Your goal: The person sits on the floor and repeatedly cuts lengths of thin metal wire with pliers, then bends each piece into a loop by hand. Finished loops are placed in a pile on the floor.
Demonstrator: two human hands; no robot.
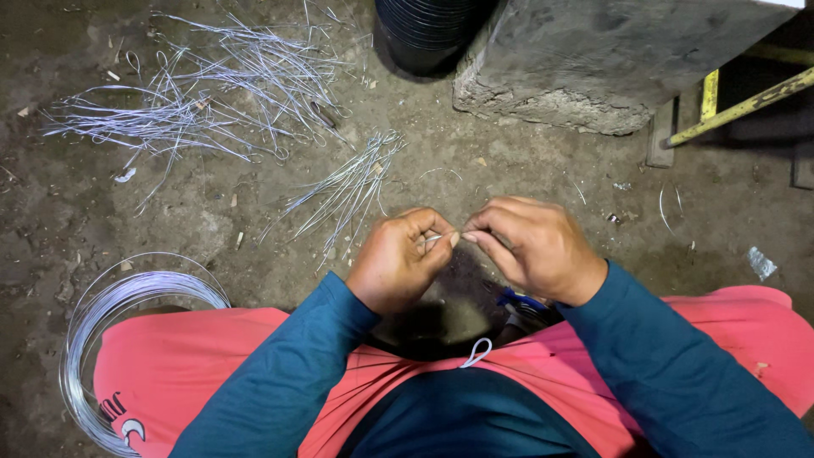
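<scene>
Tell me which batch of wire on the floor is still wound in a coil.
The wire coil at the person's left knee: it forms round loops, while the big pile and smaller bundle are cut, straight lengths.

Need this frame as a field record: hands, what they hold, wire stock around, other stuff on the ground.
left hand: fingers curled, pinching a short piece of wire
right hand: pinching the other end of the same piece, fingertips meeting the left
wire coil: round, silver, on the ground by the left knee
small wire bundle: cut lengths, just ahead of the left hand
large wire pile: cut lengths with looped ends, scattered far left
concrete block: upper right
black round container: top centre, partly out of frame
ground: bare dirt
</scene>
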